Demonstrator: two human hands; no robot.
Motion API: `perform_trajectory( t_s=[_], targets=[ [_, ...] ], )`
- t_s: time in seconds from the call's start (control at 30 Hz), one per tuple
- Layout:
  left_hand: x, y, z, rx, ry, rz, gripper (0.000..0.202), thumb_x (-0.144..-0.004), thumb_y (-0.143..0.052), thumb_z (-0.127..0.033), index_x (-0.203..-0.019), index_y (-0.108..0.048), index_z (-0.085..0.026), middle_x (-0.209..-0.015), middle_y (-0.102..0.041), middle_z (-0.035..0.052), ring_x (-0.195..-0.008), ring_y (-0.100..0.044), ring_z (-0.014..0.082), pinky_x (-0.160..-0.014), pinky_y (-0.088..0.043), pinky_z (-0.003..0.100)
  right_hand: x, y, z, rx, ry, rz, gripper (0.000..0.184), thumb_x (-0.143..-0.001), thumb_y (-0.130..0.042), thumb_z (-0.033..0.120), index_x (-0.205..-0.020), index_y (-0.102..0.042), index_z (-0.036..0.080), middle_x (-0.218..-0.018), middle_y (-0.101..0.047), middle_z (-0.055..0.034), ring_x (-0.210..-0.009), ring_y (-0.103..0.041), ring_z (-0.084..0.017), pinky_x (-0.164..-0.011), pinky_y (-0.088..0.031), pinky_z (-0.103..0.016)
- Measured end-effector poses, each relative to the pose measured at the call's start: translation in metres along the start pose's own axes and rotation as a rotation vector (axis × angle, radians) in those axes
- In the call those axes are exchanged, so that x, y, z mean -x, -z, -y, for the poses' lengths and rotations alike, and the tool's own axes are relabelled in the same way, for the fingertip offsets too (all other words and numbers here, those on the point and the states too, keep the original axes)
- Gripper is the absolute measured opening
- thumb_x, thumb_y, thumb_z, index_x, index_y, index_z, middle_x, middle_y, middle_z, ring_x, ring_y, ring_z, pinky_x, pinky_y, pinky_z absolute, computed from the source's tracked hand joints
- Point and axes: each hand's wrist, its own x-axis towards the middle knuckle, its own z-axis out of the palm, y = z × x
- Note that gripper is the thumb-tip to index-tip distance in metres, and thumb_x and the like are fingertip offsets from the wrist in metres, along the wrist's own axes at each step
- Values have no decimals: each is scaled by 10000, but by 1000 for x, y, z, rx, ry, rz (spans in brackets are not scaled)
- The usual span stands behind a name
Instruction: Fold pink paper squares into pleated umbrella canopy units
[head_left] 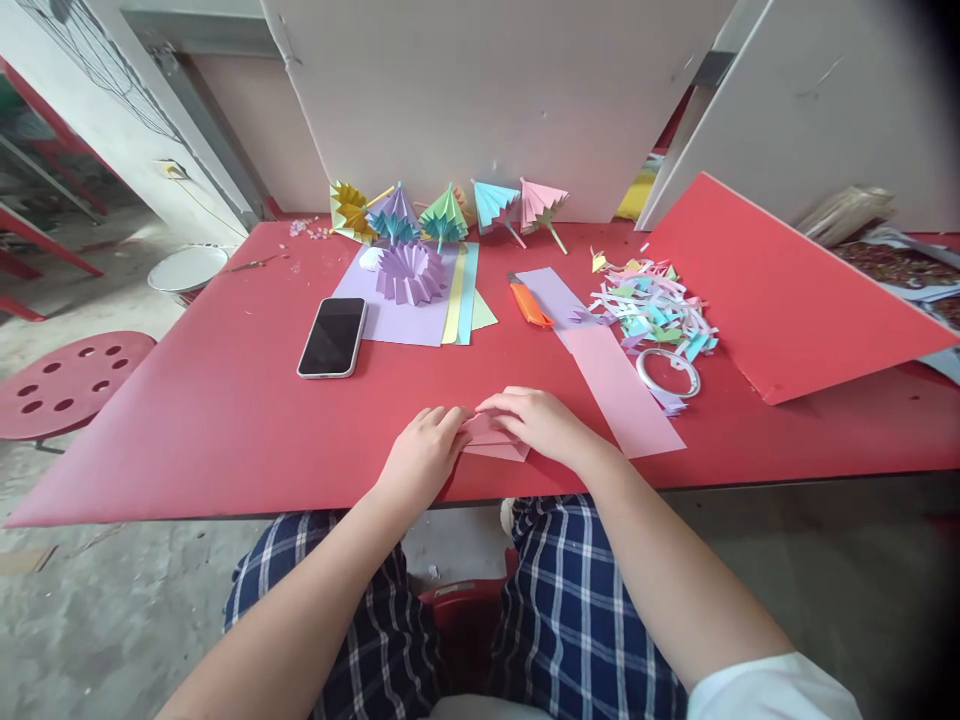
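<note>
My left hand (421, 455) and my right hand (536, 420) rest on a small folded pink paper (491, 440) near the front edge of the red table (225, 420). Fingers of both hands press down on the paper, pinching its folds. A long pink paper strip (626, 392) lies just right of my right hand. Farther back stand several folded paper umbrellas (442, 212) in yellow, purple, green, blue and pink. A pleated purple paper ring (410, 272) sits on a purple sheet (397, 315).
A phone (332, 337) lies face up left of centre. An orange utility knife (529, 303), a pile of paper scraps (656, 305) and a tape ring (667, 370) are to the right. A red board (787, 290) leans at far right. A red stool (64, 382) stands left.
</note>
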Motion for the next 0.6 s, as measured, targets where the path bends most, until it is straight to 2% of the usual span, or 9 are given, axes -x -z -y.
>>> perform_trajectory(
  t_s=[0.13, 0.27, 0.43, 0.6],
  targets=[
    [2, -1, 0, 20, 16, -31, 186, -874, -413, -219, -989, -555, -186, -833, -577, 46, -776, -512, 175, -688, -433, 288, 1, -5, -6, 29, 46, -98, 226, -807, -543, 172, -980, -659, 259, -870, -609, -22, -823, -556, -136, -717, -453, -259],
    [3, -2, 0, 35, 28, -52, 193, -876, -409, -216, -943, -587, -189, -787, -553, 37, -734, -495, 163, -661, -424, 272, 2, -9, -11, 157, 131, -201, 217, -806, -547, 157, -889, -700, 286, -784, -596, -25, -807, -522, -142, -701, -449, -258],
    [6, -6, 0, 25, -7, -112, 226, -885, -388, -212, -962, -600, -194, -794, -567, 39, -726, -486, 159, -657, -418, 268, 7, -15, -11, 345, 234, -325, 246, -831, -503, 152, -970, -676, 257, -823, -622, -46, -832, -492, -165, -684, -436, -284],
    [8, -10, 1, -17, -74, -163, 243, -890, -379, -199, -1017, -585, -195, -817, -595, 37, -705, -478, 154, -653, -414, 271, 7, -21, -6, 435, 331, -344, 208, -829, -504, 140, -907, -680, 220, -796, -634, -39, -839, -491, -169, -722, -405, -307]
  ],
)
